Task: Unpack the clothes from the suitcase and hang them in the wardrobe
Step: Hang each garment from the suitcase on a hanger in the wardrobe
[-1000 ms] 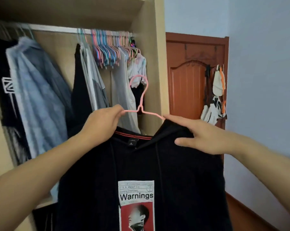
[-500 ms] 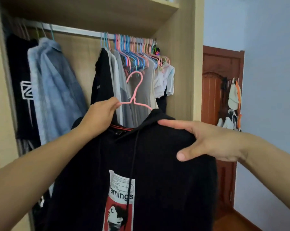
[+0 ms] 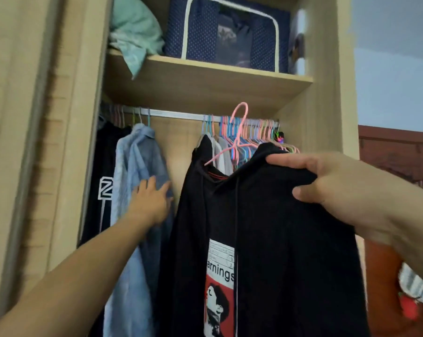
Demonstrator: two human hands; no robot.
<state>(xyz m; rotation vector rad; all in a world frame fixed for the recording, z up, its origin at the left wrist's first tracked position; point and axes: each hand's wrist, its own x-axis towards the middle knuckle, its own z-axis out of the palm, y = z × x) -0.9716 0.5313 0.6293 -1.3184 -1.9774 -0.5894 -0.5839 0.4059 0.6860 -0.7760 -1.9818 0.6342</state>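
Dangling below the right grip [image 3: 327, 183] pinching its shoulder, black hoodie [image 3: 266, 239]; left grip [image 3: 152, 200] spread.

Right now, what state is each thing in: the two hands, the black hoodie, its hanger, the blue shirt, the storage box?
Left hand: open, fingers against the blue shirt.
Right hand: grips the hoodie's shoulder.
Black hoodie: on its hanger, held up, not yet hung.
Pink hanger: tilted, hook off the rail.
Blue shirt: hanging on the rail.
Storage box: closed, on the top shelf.
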